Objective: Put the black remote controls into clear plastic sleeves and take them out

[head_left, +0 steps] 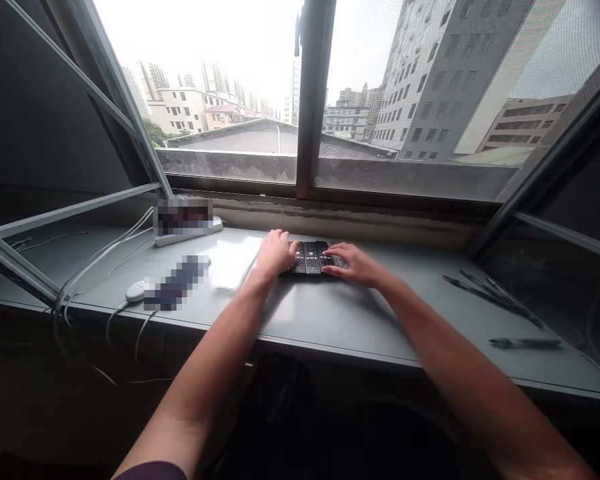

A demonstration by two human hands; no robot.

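Note:
Several black remote controls (311, 257) lie side by side in a row on the grey desk, their buttons facing up. At the row's left end is my left hand (276, 255), its fingers curled over the outermost remote and its thumb along the top. My right hand (354, 264) is at the opposite end, with thumb and fingers bent around the right-hand remote. Parts of the end remotes are hidden under my fingers. Just left of my left hand lies a bright white sheet or packet (234, 262), washed out by glare.
A white power strip (190, 235), partly blurred out, sits at the back left with cables. A blurred-out dark object (176, 283) and a round white charger (135, 291) lie nearer. Several pens (525, 343) are at the right. A window frame (309, 100) stands behind the desk (325, 320).

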